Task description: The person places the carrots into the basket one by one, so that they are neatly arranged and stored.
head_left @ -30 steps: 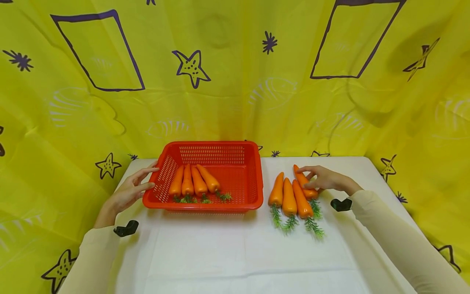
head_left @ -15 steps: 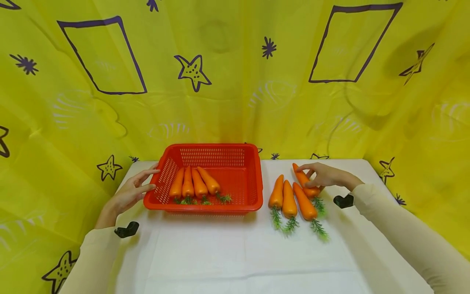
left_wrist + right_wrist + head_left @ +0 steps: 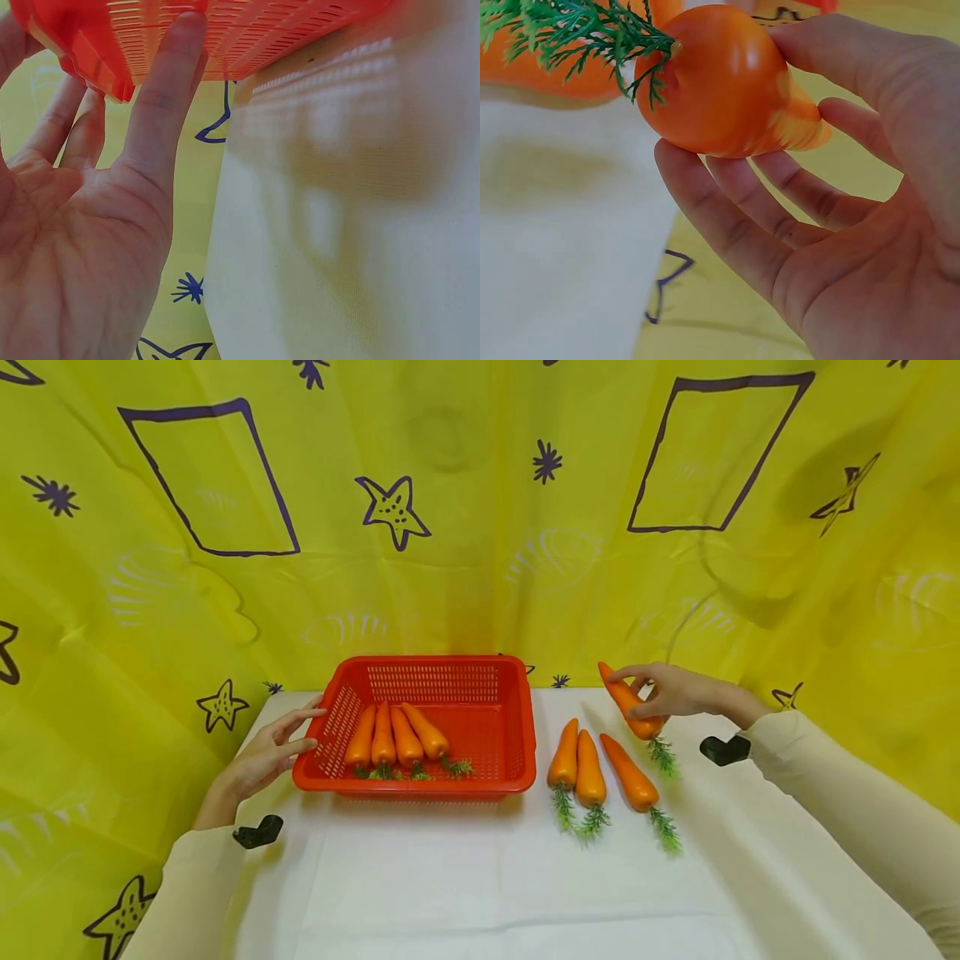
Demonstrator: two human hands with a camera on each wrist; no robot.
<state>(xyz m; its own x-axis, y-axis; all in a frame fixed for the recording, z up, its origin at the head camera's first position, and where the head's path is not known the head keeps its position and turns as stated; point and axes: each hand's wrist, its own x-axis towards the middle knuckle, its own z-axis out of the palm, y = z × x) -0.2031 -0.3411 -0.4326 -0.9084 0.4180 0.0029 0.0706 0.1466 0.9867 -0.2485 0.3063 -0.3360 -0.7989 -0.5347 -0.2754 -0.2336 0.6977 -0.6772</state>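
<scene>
My right hand holds an orange toy carrot between thumb and fingers, tip away and green top hanging. It is raised above the table's right side; in the right wrist view its thick, shiny end rests against the fingertips. My left hand touches the left side of a red plastic basket, fingers fairly straight, thumb against its slotted wall in the left wrist view. Several carrots lie side by side in the basket's left half.
Three more carrots lie on the white table right of the basket: a left one, a middle one and a right one. A yellow patterned curtain hangs behind and along both sides.
My right hand has lifted one carrot up off the table, away from the others. The carrot beside it has shifted and turned slightly to the right. My left hand stays at the basket.
</scene>
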